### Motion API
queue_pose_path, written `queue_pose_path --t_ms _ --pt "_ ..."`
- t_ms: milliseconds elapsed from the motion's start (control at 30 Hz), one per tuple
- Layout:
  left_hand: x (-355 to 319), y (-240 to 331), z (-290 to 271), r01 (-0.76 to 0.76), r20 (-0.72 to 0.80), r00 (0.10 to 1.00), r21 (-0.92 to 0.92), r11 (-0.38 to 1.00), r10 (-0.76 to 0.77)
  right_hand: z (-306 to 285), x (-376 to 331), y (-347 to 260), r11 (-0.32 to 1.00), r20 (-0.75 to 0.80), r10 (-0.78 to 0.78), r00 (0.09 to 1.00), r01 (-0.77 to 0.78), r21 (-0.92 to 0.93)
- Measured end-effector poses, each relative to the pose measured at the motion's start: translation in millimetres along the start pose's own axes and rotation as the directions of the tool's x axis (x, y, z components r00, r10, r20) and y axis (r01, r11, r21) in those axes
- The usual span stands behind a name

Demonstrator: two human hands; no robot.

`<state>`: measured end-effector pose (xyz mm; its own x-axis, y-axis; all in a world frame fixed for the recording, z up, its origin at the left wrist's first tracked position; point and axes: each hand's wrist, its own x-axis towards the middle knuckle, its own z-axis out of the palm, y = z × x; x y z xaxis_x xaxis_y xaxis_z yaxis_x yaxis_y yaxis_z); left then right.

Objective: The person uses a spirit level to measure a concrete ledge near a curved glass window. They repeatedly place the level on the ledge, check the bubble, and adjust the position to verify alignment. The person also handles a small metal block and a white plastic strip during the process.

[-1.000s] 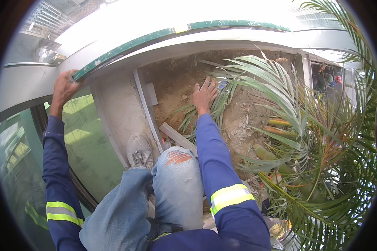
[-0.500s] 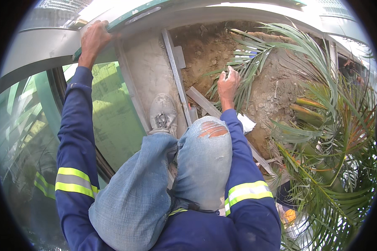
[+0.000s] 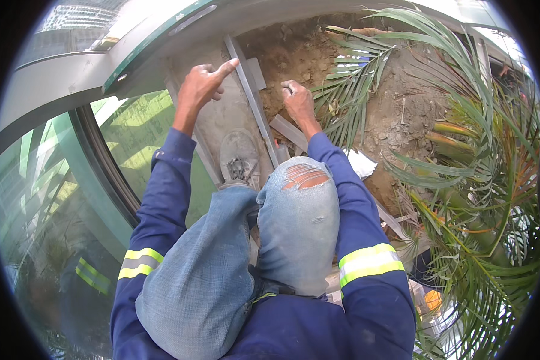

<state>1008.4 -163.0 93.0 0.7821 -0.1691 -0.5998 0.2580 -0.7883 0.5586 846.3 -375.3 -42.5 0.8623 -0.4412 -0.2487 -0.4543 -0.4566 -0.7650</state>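
the left hand (image 3: 199, 89) hangs in the air with its index finger stretched out, the fingertip just beside the top end of the long grey metal bar (image 3: 252, 99) lying on the concrete ledge (image 3: 222, 120), gripping nothing. the right hand (image 3: 298, 102) presses down on the brown soil bed (image 3: 294, 54) by the bar's right edge, fingers curled; whether it pinches anything cannot be told. green palm fronds (image 3: 354, 78) spread just right of it.

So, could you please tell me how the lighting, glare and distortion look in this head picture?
Head view: daylight is strong, and the sky strip at the top is blown out white; the glass panel carries green reflections; fisheye bending curves the metal frame near the rim; the left hand, right hand and palm fronds look sharp.
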Motion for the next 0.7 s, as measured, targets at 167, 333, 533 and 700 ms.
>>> queue_pose_path --t_ms 167,333,533,700 --pt "19 13 52 -0.020 0.178 0.983 0.292 0.956 -0.034 18 40 -27 0.993 0.207 0.118 0.971 -0.110 -0.051" --pt "22 -2 73 -0.029 0.132 0.991 0.282 0.959 -0.009 41 57 -32 0.993 0.189 0.121 0.974 -0.117 -0.036" --pt "22 -9 81 0.086 0.053 0.994 0.143 0.986 -0.094 51 73 -46 0.975 0.191 0.209 0.959 -0.190 -0.111" --pt "17 -4 85 0.070 -0.018 0.998 0.163 0.984 -0.068 47 82 -38 0.962 0.293 0.269 0.918 -0.241 -0.129"
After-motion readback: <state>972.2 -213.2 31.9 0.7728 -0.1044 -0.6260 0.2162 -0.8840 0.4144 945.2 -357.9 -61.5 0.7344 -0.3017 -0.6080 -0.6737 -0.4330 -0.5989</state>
